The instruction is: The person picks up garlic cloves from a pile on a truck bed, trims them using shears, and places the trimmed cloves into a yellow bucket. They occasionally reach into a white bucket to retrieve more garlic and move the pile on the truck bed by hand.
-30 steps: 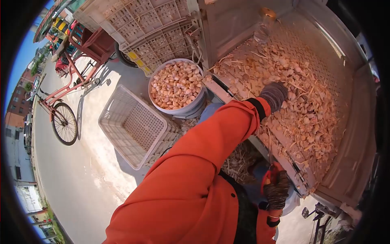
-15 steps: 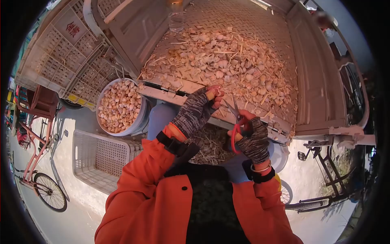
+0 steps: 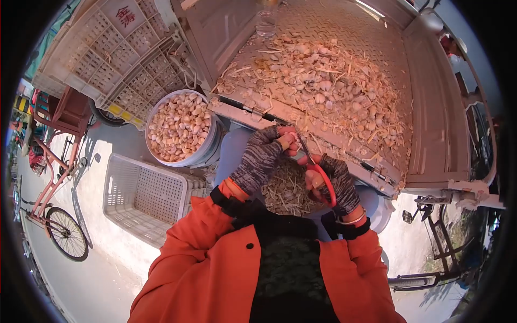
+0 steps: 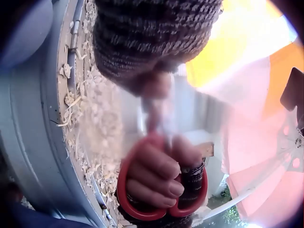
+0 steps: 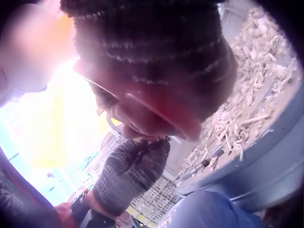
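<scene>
My left hand [image 3: 263,156], in a grey knitted fingerless glove, pinches a small garlic bulb at its fingertips, mostly hidden by the fingers. Close beside it, my right hand [image 3: 335,182] grips red-handled scissors [image 3: 326,185], their blades pointing up toward the left fingertips. In the left wrist view, bare right fingers [image 4: 154,178] curl through the red loops. The right wrist view has the left hand [image 5: 133,173] just beyond the right one. Both hands are over the near edge of a metal truck bed [image 3: 301,119], where a heap of garlic [image 3: 344,89] lies among cut stalks.
A white bucket [image 3: 213,144] full of trimmed garlic stands left of the bed, with a plastic crate [image 3: 186,202] below it. Stacked crates [image 3: 107,51] lean behind. A glass jar [image 3: 266,24] sits on the bed. Stalk scraps [image 3: 285,194] lie beneath the hands; a red tricycle [image 3: 51,188] is far left.
The left hand has come back from the heap to meet the right hand, bringing a garlic bulb. The scissors have risen from low by the bed's edge to the left fingertips.
</scene>
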